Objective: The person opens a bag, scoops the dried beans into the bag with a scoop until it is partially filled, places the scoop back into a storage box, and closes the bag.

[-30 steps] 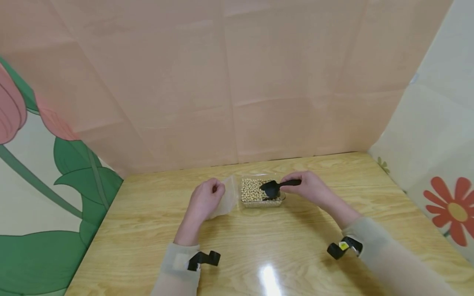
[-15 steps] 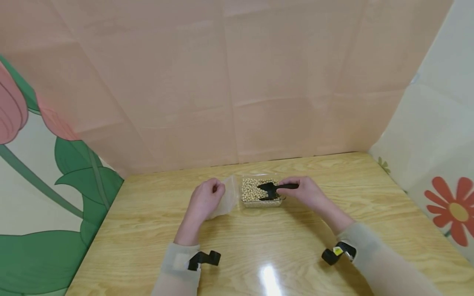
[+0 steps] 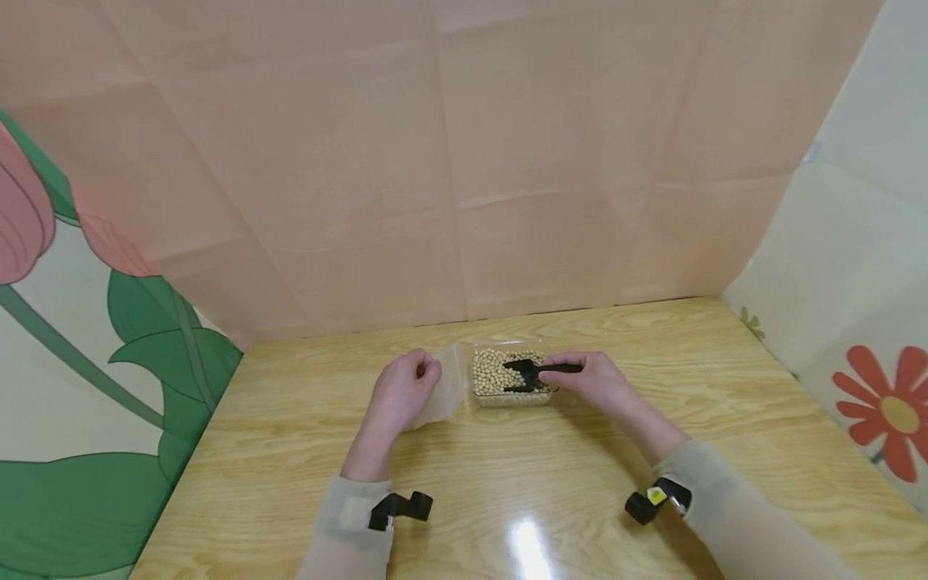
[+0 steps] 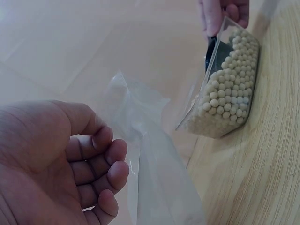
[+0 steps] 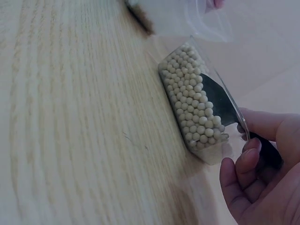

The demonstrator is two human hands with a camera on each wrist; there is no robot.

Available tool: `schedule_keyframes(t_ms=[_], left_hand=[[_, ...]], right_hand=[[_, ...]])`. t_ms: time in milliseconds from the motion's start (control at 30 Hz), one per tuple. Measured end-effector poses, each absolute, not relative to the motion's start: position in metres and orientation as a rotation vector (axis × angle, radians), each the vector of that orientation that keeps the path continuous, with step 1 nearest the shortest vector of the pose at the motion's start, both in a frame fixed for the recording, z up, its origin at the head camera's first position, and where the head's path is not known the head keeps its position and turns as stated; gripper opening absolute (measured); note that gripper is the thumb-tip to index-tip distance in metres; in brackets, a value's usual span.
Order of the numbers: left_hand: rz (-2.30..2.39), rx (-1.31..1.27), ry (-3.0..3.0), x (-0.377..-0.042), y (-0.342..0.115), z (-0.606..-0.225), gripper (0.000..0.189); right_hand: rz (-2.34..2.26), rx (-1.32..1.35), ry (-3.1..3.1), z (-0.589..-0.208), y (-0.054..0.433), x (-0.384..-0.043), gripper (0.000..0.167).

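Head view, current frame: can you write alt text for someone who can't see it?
A person's right hand holds a black scoop dipped into small pale balls in a clear container on a wood-grain table. To the container's left, the left hand holds a translucent bag. Behind is a pink backdrop.

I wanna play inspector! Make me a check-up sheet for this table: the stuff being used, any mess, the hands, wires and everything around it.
Surface: wood-grain table, with a glare spot toward the front.
Job's things: clear box of pale round beans or beads; black scoop, its head among them; plastic bag beside the box, contents unclear.
Clutter: nothing seen.
Left hand: fingers curled at the bag's edge, seemingly pinching it.
Right hand: fingers grip the scoop's handle.
Cables: nothing seen; black wrist devices show on both arms.
Surroundings: pinkish sheet behind, tulip picture left, red flower picture right.
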State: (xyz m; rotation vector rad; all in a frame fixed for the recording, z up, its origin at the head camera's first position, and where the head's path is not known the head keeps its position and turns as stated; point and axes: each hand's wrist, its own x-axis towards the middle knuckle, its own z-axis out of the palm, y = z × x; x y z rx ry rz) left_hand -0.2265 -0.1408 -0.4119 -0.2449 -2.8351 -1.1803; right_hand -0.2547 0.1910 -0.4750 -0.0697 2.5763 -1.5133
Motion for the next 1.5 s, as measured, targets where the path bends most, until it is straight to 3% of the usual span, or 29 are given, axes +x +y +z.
schedule_keyframes(t_ms=[233,733,1500], left_hand=[[-1.179,-0.238,-2.833,-0.228,-0.141,-0.413,0.024],[-1.184,-0.244,-2.833,-0.229,-0.140,-0.413,0.023],[-1.210,-0.255,-2.836,-0.228,-0.141,-0.414,0.024]], right_hand=[[-1.577,-0.057,2.558,-0.479,0.189,-0.253,0.043],[-1.732,0.010,2.419,-0.484,0.192,-0.248,0.054],[-2.099,0.021,2.172,-0.492,0.195,-0.242,0.056]])
